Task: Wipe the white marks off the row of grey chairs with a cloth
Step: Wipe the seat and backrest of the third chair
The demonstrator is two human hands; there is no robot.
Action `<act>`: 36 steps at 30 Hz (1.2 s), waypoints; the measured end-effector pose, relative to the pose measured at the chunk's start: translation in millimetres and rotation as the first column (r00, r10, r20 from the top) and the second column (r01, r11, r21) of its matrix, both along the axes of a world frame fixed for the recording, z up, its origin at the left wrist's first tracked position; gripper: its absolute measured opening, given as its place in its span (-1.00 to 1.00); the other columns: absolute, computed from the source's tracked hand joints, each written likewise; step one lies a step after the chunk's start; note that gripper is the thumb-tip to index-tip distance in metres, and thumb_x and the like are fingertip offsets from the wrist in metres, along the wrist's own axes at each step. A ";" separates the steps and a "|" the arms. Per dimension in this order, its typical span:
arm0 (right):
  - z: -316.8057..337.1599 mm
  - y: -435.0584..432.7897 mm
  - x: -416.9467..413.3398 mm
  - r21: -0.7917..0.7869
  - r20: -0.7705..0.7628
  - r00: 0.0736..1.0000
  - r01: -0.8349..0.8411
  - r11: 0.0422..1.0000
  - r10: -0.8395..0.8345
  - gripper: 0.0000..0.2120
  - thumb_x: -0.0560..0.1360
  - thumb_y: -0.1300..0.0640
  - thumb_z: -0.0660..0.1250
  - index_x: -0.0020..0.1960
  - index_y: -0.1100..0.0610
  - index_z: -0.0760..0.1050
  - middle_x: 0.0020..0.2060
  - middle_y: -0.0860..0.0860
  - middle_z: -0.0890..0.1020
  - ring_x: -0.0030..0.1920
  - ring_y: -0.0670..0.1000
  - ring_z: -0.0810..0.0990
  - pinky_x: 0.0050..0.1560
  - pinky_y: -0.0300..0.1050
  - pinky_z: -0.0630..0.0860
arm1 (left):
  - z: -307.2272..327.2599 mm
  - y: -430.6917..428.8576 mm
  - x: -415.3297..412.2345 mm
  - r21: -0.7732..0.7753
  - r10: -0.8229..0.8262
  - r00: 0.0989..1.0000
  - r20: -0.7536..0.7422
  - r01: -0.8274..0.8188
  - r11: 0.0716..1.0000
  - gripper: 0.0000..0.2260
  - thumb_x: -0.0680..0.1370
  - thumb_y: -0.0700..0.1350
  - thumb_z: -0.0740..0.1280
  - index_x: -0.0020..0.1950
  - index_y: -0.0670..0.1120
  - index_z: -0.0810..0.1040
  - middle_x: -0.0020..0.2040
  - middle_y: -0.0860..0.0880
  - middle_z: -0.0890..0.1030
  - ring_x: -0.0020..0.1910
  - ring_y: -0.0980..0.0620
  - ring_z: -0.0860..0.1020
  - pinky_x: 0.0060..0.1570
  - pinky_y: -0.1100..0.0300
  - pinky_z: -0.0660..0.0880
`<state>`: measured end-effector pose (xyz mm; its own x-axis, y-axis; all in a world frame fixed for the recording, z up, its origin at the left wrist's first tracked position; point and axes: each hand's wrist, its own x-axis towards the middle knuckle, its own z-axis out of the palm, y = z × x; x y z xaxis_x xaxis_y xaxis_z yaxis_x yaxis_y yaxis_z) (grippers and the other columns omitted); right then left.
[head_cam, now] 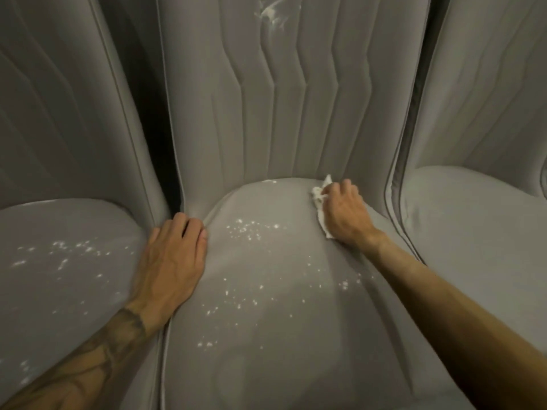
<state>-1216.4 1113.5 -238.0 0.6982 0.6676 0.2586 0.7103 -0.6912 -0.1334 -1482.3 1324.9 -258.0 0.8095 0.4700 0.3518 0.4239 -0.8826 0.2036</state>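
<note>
Seat (296, 350): cloth (318, 194) under right grip (343, 216)

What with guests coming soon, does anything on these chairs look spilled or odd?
White specks lie scattered over the middle seat and the left seat, and a white smear marks the middle backrest near its top. The right hand holds a cloth at the middle seat's back.

The middle chair (281, 335) is showing grey upholstery, its backrest (290, 99) carrying stitched zigzag channels. White marks (245, 232) are speckling it in scattered dots; a white smear (270, 13) is streaking the backrest. The cloth (318, 193) is appearing white. The left forearm (97, 359) is bearing dark tattoo linework
</note>
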 end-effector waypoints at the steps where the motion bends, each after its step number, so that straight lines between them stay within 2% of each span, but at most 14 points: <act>1: -0.7 -3.0 7.4 -0.001 -0.006 0.993 0.118 0.993 -0.118 -0.73 0.64 0.14 0.14 0.19 0.32 0.42 0.12 0.31 0.47 0.08 0.30 0.44 0.13 0.17 0.37 | 0.2 -0.1 0.8 0.003 0.001 1.000 0.000 -0.001 1.000 -0.73 0.74 0.01 0.02 -0.02 -0.05 0.43 -0.05 -0.04 0.41 -0.14 -0.06 0.40 -0.07 -0.03 0.35; 3: 0.2 12.0 -3.2 -0.020 0.034 0.989 0.148 0.989 -0.147 -0.72 0.64 0.15 0.14 0.21 0.34 0.41 0.13 0.32 0.48 0.08 0.29 0.44 0.11 0.17 0.34 | -0.7 -0.1 1.5 0.014 -0.003 1.000 -0.003 0.003 1.000 -0.73 0.74 0.00 0.03 -0.01 -0.06 0.43 -0.06 -0.04 0.41 -0.14 -0.04 0.38 -0.07 0.03 0.30; 7: -8.3 55.0 -71.9 0.038 -0.032 0.953 -0.301 0.953 0.302 -0.69 0.62 0.13 0.15 0.17 0.36 0.47 0.04 0.30 0.54 -0.01 0.30 0.49 0.02 0.15 0.45 | -1.3 3.5 -0.9 0.031 -0.005 1.000 0.011 0.005 1.000 -0.74 0.73 -0.02 0.04 -0.01 -0.07 0.43 -0.07 -0.04 0.40 -0.16 -0.03 0.36 -0.10 0.03 0.28; 9: -3.1 42.6 -77.1 0.025 -0.110 0.916 -0.384 0.923 0.385 -0.70 0.63 0.06 0.13 0.18 0.26 0.45 0.07 0.23 0.49 0.03 0.25 0.46 0.09 0.14 0.42 | -2.5 4.3 -0.3 0.041 -0.015 1.000 0.017 0.015 0.999 -0.76 0.73 -0.02 0.05 -0.01 -0.07 0.44 -0.06 -0.05 0.40 -0.16 -0.03 0.35 -0.10 0.04 0.25; 11: 2.6 13.6 -46.7 -0.005 -0.108 0.941 -0.324 0.946 0.321 -0.73 0.64 0.09 0.13 0.20 0.25 0.44 0.09 0.22 0.48 0.06 0.24 0.45 0.15 0.14 0.41 | -3.3 3.8 0.4 0.034 -0.022 1.000 0.019 0.021 0.999 -0.76 0.72 -0.02 0.05 -0.01 -0.07 0.44 -0.06 -0.05 0.40 -0.16 -0.03 0.35 -0.10 0.03 0.25; 15: 6.4 -41.3 11.0 -0.099 -0.020 0.987 0.160 0.982 -0.162 -0.67 0.66 0.13 0.08 0.33 0.27 0.37 0.20 0.26 0.45 0.18 0.27 0.41 0.25 0.12 0.33 | -3.2 3.1 4.1 0.025 -0.026 0.999 0.034 0.025 0.999 -0.76 0.72 -0.02 0.05 -0.01 -0.07 0.42 -0.06 -0.06 0.40 -0.16 -0.06 0.37 -0.10 0.00 0.26; 16: 3.3 -33.2 -0.6 -0.094 0.012 0.986 0.168 0.981 -0.168 -0.62 0.66 0.07 0.04 0.34 0.30 0.37 0.19 0.27 0.46 0.16 0.27 0.43 0.22 0.11 0.34 | -3.5 3.9 3.7 0.027 -0.022 0.999 0.035 0.021 0.999 -0.76 0.73 -0.03 0.05 -0.02 -0.07 0.41 -0.06 -0.06 0.39 -0.16 -0.06 0.36 -0.10 0.00 0.26; 18: -6.4 -5.5 -44.5 -0.047 -0.051 0.998 -0.036 0.998 0.034 -0.47 0.64 -0.04 -0.05 0.30 0.35 0.41 0.10 0.28 0.50 0.05 0.26 0.47 0.09 0.13 0.39 | -3.3 5.3 2.8 0.029 -0.023 0.999 0.037 0.022 0.999 -0.77 0.72 -0.04 0.05 -0.02 -0.07 0.41 -0.06 -0.06 0.39 -0.16 -0.05 0.35 -0.10 0.02 0.24; 21: -6.8 -3.9 -83.0 -0.009 -0.094 0.953 -0.292 0.956 0.290 -0.57 0.59 -0.04 0.02 0.18 0.24 0.47 0.02 0.20 0.49 -0.04 0.21 0.45 0.02 0.12 0.42 | -3.0 4.1 1.0 0.018 -0.020 0.999 0.024 0.020 1.000 -0.76 0.72 -0.04 0.05 -0.01 -0.09 0.43 -0.05 -0.09 0.41 -0.15 -0.10 0.39 -0.10 -0.07 0.32; 23: 3.5 -30.8 -58.6 -0.046 -0.088 0.966 -0.250 0.967 0.245 -0.65 0.62 0.01 0.08 0.18 0.24 0.46 0.04 0.21 0.48 -0.01 0.22 0.45 0.07 0.14 0.40 | -2.2 3.6 0.3 0.029 -0.024 0.999 0.027 0.024 0.999 -0.75 0.72 -0.04 0.05 -0.01 -0.10 0.43 -0.05 -0.11 0.41 -0.15 -0.13 0.40 -0.10 -0.12 0.34; 27: 11.3 -88.4 -12.3 -0.099 -0.025 0.986 0.162 0.982 -0.165 -0.69 0.65 0.18 0.10 0.27 0.35 0.43 0.14 0.32 0.49 0.16 0.32 0.44 0.23 0.18 0.34 | 0.8 2.0 1.4 0.051 -0.028 0.999 0.033 0.026 0.998 -0.76 0.72 -0.05 0.06 0.00 -0.12 0.44 -0.05 -0.13 0.41 -0.15 -0.15 0.39 -0.11 -0.09 0.30; 30: -0.2 -61.4 -62.0 -0.077 -0.031 0.999 0.009 0.997 -0.011 -0.54 0.65 0.03 -0.02 0.20 0.38 0.45 0.03 0.32 0.51 0.01 0.31 0.47 0.07 0.20 0.41 | 0.6 1.6 1.7 0.049 -0.022 1.000 0.011 0.021 0.999 -0.74 0.72 -0.05 0.05 0.01 -0.14 0.45 -0.04 -0.14 0.42 -0.14 -0.15 0.40 -0.10 -0.08 0.29; 33: -5.0 -60.2 -101.7 -0.031 -0.089 0.962 -0.261 0.965 0.257 -0.71 0.66 0.06 0.08 0.17 0.24 0.46 0.01 0.18 0.47 -0.06 0.20 0.44 -0.01 0.10 0.42 | 1.6 2.3 0.0 0.041 -0.014 1.000 0.005 0.013 0.999 -0.73 0.72 -0.03 0.04 0.01 -0.14 0.45 -0.04 -0.16 0.42 -0.13 -0.19 0.42 -0.07 -0.13 0.32; 36: 5.7 -95.5 -62.9 -0.102 -0.049 0.990 -0.136 0.985 0.132 -0.76 0.65 0.14 0.18 0.21 0.28 0.45 0.07 0.25 0.50 0.04 0.25 0.46 0.10 0.16 0.39 | 2.1 1.9 -0.6 0.054 -0.019 1.000 0.013 0.018 0.998 -0.73 0.72 -0.03 0.04 0.03 -0.14 0.44 -0.03 -0.17 0.42 -0.12 -0.22 0.43 -0.05 -0.15 0.32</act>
